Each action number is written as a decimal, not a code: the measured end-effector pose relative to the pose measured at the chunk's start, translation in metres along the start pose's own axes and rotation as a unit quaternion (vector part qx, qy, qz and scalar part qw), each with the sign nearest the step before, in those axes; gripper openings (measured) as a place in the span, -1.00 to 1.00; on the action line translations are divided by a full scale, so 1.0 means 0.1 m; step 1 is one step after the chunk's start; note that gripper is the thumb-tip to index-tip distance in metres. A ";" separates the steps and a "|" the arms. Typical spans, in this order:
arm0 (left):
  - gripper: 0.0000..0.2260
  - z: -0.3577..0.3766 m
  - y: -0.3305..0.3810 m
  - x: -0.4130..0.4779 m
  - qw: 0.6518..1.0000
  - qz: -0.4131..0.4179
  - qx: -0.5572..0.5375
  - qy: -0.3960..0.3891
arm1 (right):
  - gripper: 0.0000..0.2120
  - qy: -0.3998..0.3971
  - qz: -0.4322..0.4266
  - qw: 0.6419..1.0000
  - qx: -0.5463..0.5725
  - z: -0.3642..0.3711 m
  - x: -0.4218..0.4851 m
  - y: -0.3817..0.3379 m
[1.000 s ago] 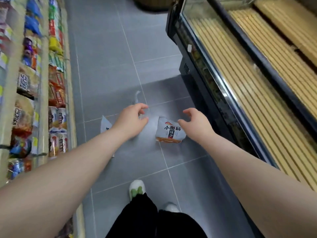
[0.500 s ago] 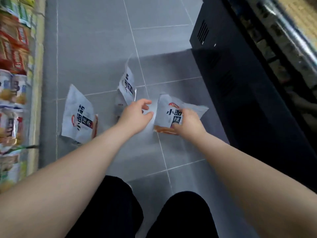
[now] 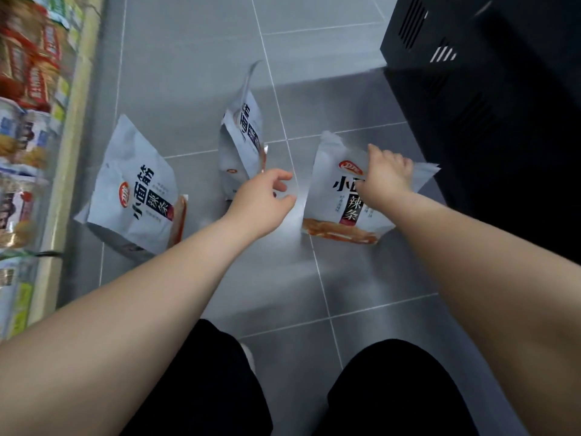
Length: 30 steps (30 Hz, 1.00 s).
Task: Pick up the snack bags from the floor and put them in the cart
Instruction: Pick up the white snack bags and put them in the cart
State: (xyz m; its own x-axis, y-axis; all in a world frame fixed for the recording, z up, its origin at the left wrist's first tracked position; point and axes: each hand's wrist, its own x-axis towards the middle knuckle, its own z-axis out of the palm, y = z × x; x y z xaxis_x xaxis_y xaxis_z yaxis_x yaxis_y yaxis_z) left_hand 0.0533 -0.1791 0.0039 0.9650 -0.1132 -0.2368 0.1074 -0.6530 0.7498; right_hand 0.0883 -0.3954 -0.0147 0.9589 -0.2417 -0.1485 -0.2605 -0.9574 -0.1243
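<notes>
Three pale blue-grey snack bags with black lettering lie on the grey tiled floor. The left bag (image 3: 138, 196) lies flat near the shelf. The middle bag (image 3: 242, 136) stands on edge. My left hand (image 3: 261, 199) hovers just in front of the middle bag, fingers apart, holding nothing. The right bag (image 3: 339, 196) lies flat, and my right hand (image 3: 385, 174) rests on its upper part with fingers curled over the top edge. No cart is in view.
A shelf of packaged snacks (image 3: 28, 121) runs along the left edge. A black freezer cabinet (image 3: 487, 105) stands at the right, close to the right bag. My knees in black trousers (image 3: 393, 388) fill the bottom of the view.
I have crouched lower, so the bags look larger and closer. My right hand has slid from the right bag's lower edge up to its top. My left hand stays open near the middle bag.
</notes>
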 end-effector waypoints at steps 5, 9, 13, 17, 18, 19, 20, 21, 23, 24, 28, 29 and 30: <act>-0.67 0.10 -0.08 0.02 1.000 -0.011 0.002 -0.005 | -0.82 0.073 -0.041 0.996 0.018 0.15 -0.18 0.05; -0.59 0.16 -0.01 -0.02 1.000 -0.014 0.012 -0.025 | -0.79 0.091 -0.046 0.991 0.088 0.06 -0.32 0.08; -0.10 0.13 0.07 0.08 0.999 -0.020 -0.014 -0.042 | -0.79 0.176 -0.144 0.969 0.096 -0.25 -0.36 0.06; -0.10 0.05 0.13 0.13 0.994 -0.036 -0.102 -0.019 | -0.79 0.216 -0.221 0.942 0.132 -0.46 -0.41 0.01; -0.25 0.03 0.15 0.11 0.989 -0.046 -0.139 -0.026 | -0.79 0.210 -0.230 0.939 0.143 -0.48 -0.42 -0.01; -0.44 0.01 0.18 0.09 0.984 -0.058 -0.161 -0.040 | -0.80 0.203 -0.233 0.939 0.154 -0.51 -0.43 -0.01; -0.63 0.00 0.18 0.08 0.984 -0.063 -0.163 -0.043 | -0.80 0.196 -0.231 0.939 0.163 -0.53 -0.44 -0.02; -0.79 -0.01 0.20 0.06 0.985 -0.061 -0.158 -0.040 | -0.79 0.195 -0.225 0.939 0.172 -0.55 -0.45 -0.02; -0.92 -0.02 0.19 0.08 0.984 -0.072 -0.161 -0.026 | -0.78 0.205 -0.189 0.943 0.180 -0.54 -0.45 0.00; -0.92 -0.03 0.19 0.09 0.982 -0.079 -0.170 -0.021 | -0.70 0.213 -0.151 0.948 0.181 -0.51 -0.46 0.02; -0.86 -0.13 0.21 0.21 0.971 -0.112 -0.210 0.009 | -0.03 0.171 0.028 0.953 0.249 -0.42 -0.56 0.19; -0.83 -0.19 0.24 0.23 0.970 -0.120 -0.213 0.007 | 0.07 0.138 0.070 0.945 0.289 -0.43 -0.59 0.22; -0.79 -0.25 0.28 0.25 0.969 -0.125 -0.213 0.001 | 0.14 0.097 0.112 0.930 0.336 -0.45 -0.59 0.25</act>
State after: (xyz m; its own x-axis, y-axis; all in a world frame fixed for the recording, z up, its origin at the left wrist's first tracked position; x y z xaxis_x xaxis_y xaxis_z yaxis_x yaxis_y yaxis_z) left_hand 0.0859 -0.1816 0.0341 0.8968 0.0095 -0.4424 0.4258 -0.2909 0.8568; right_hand 0.0301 -0.4125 0.0350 0.8575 -0.5093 -0.0727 -0.4046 -0.5802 -0.7068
